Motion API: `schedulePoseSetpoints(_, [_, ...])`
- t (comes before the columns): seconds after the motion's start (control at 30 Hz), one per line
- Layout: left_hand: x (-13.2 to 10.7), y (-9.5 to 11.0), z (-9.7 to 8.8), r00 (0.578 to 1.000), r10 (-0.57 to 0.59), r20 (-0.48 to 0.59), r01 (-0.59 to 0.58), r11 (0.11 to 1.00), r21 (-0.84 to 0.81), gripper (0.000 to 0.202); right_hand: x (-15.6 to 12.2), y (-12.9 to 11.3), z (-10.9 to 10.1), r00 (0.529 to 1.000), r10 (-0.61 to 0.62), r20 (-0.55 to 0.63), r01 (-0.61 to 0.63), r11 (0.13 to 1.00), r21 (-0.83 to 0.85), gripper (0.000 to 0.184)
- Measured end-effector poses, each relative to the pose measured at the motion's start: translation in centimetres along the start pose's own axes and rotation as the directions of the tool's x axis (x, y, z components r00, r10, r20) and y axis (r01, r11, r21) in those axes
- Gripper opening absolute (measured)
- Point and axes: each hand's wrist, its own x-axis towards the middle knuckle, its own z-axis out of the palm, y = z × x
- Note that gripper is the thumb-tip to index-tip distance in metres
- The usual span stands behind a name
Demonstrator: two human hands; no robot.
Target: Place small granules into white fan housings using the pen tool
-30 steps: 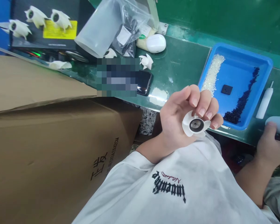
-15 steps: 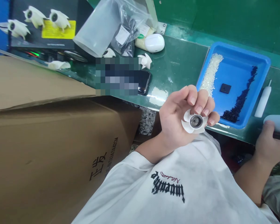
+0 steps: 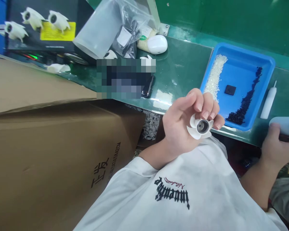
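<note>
My left hand (image 3: 183,123) is raised in front of my shirt, fingers curled around a small white fan impeller (image 3: 194,131). Its round metal-lined hub faces up, and curved blades spread around it. At the right edge, my right hand (image 3: 278,147) grips a light blue cylinder (image 3: 283,125) with a slotted round end, lying at the table's edge. Part of that hand is cut off by the frame. Just beyond the left fingers is a blue tray (image 3: 243,48) with white pellets (image 3: 214,77), dark pellets (image 3: 247,99) and a black square piece (image 3: 230,90).
A white narrow-nozzled bottle (image 3: 268,102) lies right of the tray. Several white impellers (image 3: 59,21) sit on a black box (image 3: 38,45). A phone (image 3: 148,88), a white rounded case (image 3: 157,44) and plastic bags (image 3: 128,35) occupy the table. A large cardboard box (image 3: 50,160) stands at left.
The view has shifted slightly, so most things appear a little further left. The impeller has turned a little in my left hand. My right hand keeps its hold on the cylinder.
</note>
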Motion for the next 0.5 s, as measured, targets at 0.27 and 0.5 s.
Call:
schedulePoseSetpoints(0.27, [-0.61, 0.16, 0.38, 0.996, 0.074, -0.041, -0.070, 0.993, 0.090, 0.044, -0.09, 0.23, 0.03, 1.000, -0.018, 0.011, 0.019, 1.000, -0.016, 0.074])
schedulePoseSetpoints(0.5, [-0.96, 0.25, 0.20, 0.988, 0.152, 0.019, -0.153, 0.968, 0.198, 0.042, 0.19, -0.18, -0.06, 0.989, 0.130, 0.067, -0.128, 0.991, -0.037, 0.073])
